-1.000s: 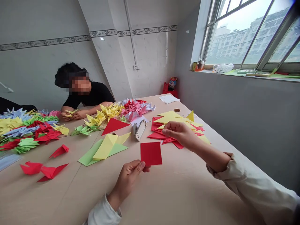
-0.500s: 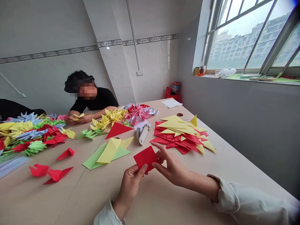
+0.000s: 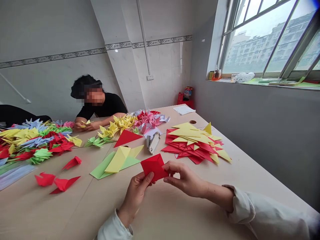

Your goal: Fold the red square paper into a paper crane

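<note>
at the far left, a dark sleeve along the table edge, then a long heap of folded paper cranes in yellow, pale blue, green and red, with pale blue paper sheets at its near edge. just below the heap, loose red folded pieces on the pale wooden tabletop. farther back, a co-worker in a black t-shirt, both hands closed around a small yellow paper crane. next along, green cranes, a cluster of yellow cranes, a flat red triangle, and a folded yellow sheet lying on a green sheet. behind those, pink and red cranes, and nearer, a silver stapler with no readable marking.

front and centre, the left hand closed on the lower edge of a folded red paper square, thumb on top. the paper between both hands, just in front of the stapler. the right hand pinching its right corner, fingertips on the paper. to the right, a pile of red and yellow paper triangles, apart from the hands. beyond it, a white sheet, a red stool with a small package, its print too small to read, then a glass jar and a plastic bag on the windowsill.
</note>
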`<state>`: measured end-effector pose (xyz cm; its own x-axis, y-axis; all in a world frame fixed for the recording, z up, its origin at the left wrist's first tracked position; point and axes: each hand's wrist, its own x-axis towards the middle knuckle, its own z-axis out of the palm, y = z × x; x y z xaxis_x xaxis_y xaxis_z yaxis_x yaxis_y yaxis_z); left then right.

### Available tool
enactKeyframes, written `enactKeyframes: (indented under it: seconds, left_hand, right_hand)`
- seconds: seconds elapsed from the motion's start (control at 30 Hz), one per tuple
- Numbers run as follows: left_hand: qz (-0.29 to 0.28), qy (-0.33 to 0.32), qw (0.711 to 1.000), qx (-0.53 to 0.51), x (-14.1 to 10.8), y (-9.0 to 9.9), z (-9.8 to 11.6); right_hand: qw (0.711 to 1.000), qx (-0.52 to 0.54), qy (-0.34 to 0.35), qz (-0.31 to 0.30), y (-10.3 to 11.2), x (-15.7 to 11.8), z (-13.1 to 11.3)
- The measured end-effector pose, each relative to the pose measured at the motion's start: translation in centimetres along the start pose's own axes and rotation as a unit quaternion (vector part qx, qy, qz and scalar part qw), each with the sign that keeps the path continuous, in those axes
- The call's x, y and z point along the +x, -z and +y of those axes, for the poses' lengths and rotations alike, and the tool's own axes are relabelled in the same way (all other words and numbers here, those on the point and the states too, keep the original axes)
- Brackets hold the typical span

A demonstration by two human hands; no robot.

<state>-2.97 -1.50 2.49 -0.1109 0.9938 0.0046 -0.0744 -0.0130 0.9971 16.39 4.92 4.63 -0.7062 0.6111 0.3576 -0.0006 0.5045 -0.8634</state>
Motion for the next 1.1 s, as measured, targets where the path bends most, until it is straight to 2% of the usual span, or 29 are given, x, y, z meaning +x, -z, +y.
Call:
enactKeyframes:
  seconds: [0.1,0.23,0.43,0.53,0.63,0.73,0.83,0.97,1.1]
  left_hand:
    - [-0.045,0.032,0.998,-0.04,0.1,0.5,0.3]
    - [-0.084,0.042,0.995,-0.023,0.3,0.9,0.6]
    - [-0.165,0.04,0.986,-0.003,0.2,1.0,0.8]
    - [-0.193,0.052,0.98,-0.013,0.2,1.0,0.7]
    - [-0.195,0.063,0.979,-0.021,0.1,1.0,0.6]
    - [-0.183,0.067,0.98,-0.043,0.0,1.0,0.6]
    - [-0.167,0.072,0.98,-0.083,-0.1,0.9,0.6]
    - [-0.169,0.09,0.974,-0.118,-0.4,0.8,0.7]
    - [-0.147,0.078,0.978,-0.125,-0.2,0.7,0.8]
  right_hand:
    - [0.998,0.044,-0.019,-0.031,0.6,0.4,0.2]
    - [0.995,0.096,-0.006,-0.036,0.8,0.6,-0.2]
    - [0.98,0.19,-0.039,-0.045,-0.2,0.2,-0.3]
    - [0.983,0.176,-0.035,-0.036,-0.8,-0.1,0.0]
    - [0.993,0.117,-0.015,-0.013,-0.9,-0.3,0.1]
    - [0.997,0.079,-0.001,-0.024,-0.6,-0.2,0.1]
    - [0.996,0.08,-0.019,-0.04,-0.2,0.1,0.1]
    - [0.991,0.12,-0.057,-0.016,0.2,0.4,0.1]
    - [0.994,0.098,-0.021,-0.035,0.3,0.2,-0.2]
